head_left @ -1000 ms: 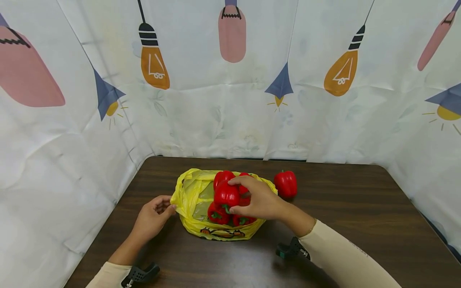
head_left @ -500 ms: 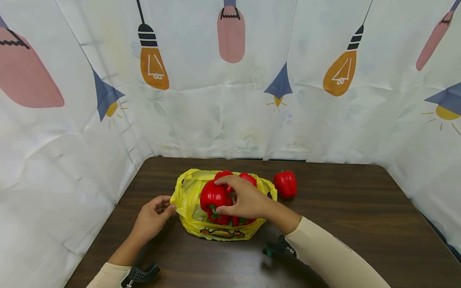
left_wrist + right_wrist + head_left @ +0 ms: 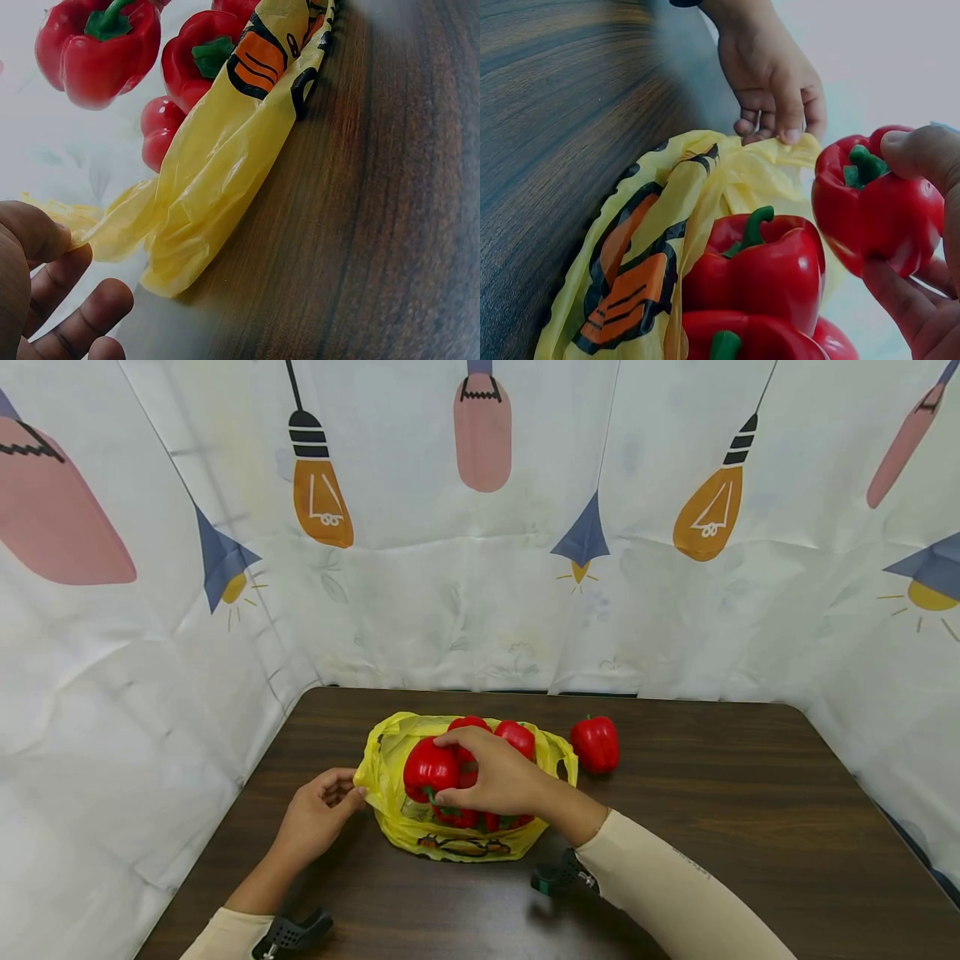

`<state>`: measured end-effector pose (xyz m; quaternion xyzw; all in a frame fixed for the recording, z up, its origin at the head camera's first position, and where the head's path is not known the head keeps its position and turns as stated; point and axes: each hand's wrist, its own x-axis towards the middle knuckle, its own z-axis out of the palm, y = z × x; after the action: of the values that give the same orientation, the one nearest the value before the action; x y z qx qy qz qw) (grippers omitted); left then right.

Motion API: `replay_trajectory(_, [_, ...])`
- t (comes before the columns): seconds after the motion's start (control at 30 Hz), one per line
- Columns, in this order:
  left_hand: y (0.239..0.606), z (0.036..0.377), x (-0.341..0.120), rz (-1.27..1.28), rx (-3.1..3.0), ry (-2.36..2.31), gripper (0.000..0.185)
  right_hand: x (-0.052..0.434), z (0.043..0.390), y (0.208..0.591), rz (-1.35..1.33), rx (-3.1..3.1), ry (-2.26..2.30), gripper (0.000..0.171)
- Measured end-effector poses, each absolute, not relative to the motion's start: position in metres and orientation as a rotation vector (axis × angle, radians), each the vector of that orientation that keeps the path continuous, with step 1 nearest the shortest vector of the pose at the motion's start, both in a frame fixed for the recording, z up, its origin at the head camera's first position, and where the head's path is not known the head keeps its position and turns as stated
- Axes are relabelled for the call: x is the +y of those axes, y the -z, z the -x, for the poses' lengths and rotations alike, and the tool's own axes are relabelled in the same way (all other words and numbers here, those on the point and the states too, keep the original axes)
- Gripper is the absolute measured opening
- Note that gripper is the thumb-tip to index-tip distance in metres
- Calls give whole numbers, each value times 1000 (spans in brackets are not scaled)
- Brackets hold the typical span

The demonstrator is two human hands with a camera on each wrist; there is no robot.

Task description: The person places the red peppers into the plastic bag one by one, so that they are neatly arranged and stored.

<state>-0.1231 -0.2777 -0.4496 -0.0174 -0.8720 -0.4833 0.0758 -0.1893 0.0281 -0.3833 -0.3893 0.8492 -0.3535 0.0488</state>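
My right hand [image 3: 498, 774] grips a red bell pepper [image 3: 431, 769] with a green stem, held above the open mouth of a yellow plastic bag [image 3: 386, 752]. In the right wrist view the thumb lies near the stem of this pepper [image 3: 877, 202] and fingers support its underside. My left hand [image 3: 318, 814] pinches the bag's left rim between thumb and forefinger, as the left wrist view shows at the bag's pulled corner [image 3: 124, 225]. Several other red peppers [image 3: 761, 270] sit inside the bag, partly hidden by my right hand in the head view.
One more red bell pepper [image 3: 596, 745] stands on the dark wooden table [image 3: 712, 810], just right of the bag. Behind the table hangs a white curtain [image 3: 450, 610] printed with lamps. Black wrist straps [image 3: 292, 933] are worn on both arms.
My right hand has carried the gripped pepper leftward over the bag, uncovering more of the peppers at the bag's right side. The left hand has stayed at the rim.
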Motion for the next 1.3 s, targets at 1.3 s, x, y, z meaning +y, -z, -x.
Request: replay_trajectory(1.3, [450,125,-278,50,-2609,1416,27,-14,194,405,1206,2630,939,70])
